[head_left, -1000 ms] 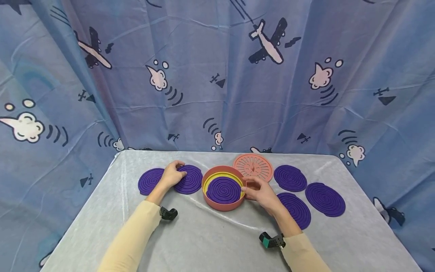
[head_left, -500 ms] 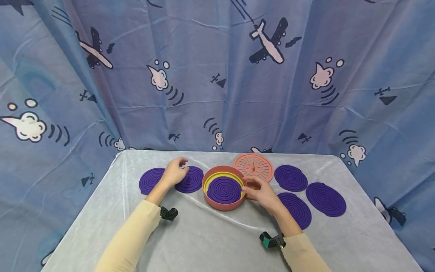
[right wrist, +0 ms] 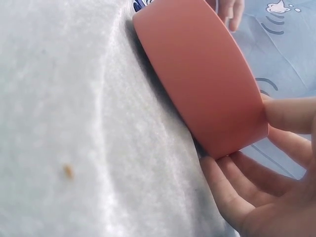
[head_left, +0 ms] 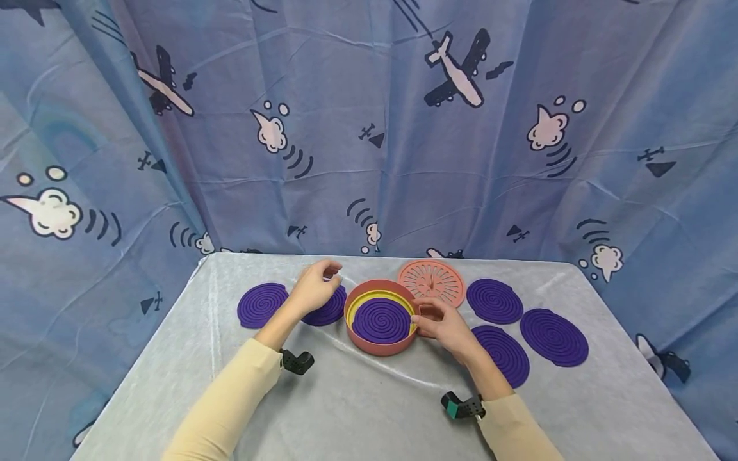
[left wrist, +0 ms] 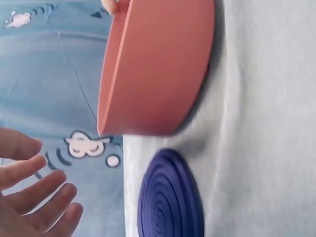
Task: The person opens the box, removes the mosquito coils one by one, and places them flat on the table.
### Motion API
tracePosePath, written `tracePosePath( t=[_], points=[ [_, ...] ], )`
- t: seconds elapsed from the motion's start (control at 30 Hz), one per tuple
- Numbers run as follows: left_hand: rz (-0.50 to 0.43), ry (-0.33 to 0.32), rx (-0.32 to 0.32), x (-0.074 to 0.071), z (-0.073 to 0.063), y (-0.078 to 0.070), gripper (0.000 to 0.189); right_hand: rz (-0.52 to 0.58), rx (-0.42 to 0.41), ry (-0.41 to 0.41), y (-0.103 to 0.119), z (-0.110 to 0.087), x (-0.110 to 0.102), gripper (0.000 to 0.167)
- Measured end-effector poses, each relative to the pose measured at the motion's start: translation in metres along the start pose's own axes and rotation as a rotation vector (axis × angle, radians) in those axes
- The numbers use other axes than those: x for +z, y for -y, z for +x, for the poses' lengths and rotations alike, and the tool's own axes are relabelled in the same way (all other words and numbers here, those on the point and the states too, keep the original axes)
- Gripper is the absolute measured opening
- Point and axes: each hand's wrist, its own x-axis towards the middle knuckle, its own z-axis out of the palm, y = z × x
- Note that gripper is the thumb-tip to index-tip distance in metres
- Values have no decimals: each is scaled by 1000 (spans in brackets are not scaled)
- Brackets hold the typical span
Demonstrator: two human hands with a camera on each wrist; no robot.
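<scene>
A round terracotta-pink box (head_left: 377,349) stands mid-table, lined with a yellow ring (head_left: 369,297) and holding a purple spiral coaster (head_left: 382,320). My right hand (head_left: 444,326) grips its right side. In the right wrist view the thumb lies at the rim of the box (right wrist: 202,74) and the fingers at its lower edge. Left of the box, my left hand (head_left: 314,286) hovers with loosely bent fingers over another purple coaster (head_left: 325,312), partly covering it. The left wrist view has these fingers (left wrist: 47,190) spread, holding nothing, apart from the coaster (left wrist: 168,197).
A slotted pink disc (head_left: 416,278) with a raised middle lies behind the box. One more purple coaster (head_left: 262,306) lies far left. On the right are three others, the nearest coaster (head_left: 503,355) beside my right wrist. A printed curtain (head_left: 323,160) hangs behind the table.
My left hand has lifted off the coaster left of the box and shifted right toward the box. The right hand keeps its hold on the box.
</scene>
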Motion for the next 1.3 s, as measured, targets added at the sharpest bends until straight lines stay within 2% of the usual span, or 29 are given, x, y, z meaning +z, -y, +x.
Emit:
tracePosePath(
  t=[0.27, 0.5, 0.8, 1.1, 1.3],
  points=[
    [-20, 37, 51, 12, 1, -21, 28, 1, -2, 3, 1, -1, 0, 48],
    [-81, 112, 77, 28, 4, -33, 30, 1, 0, 8, 1, -1, 0, 48],
    [-148, 181, 47, 50, 8, -35, 30, 5, 5, 10, 1, 0, 0, 48],
    [-134, 213, 40, 70, 18, -30, 30, 3, 1, 9, 1, -1, -1, 48],
    [-142, 232, 19, 79, 22, -29, 29, 4, -1, 13, 2, -2, -1, 48]
  ],
)
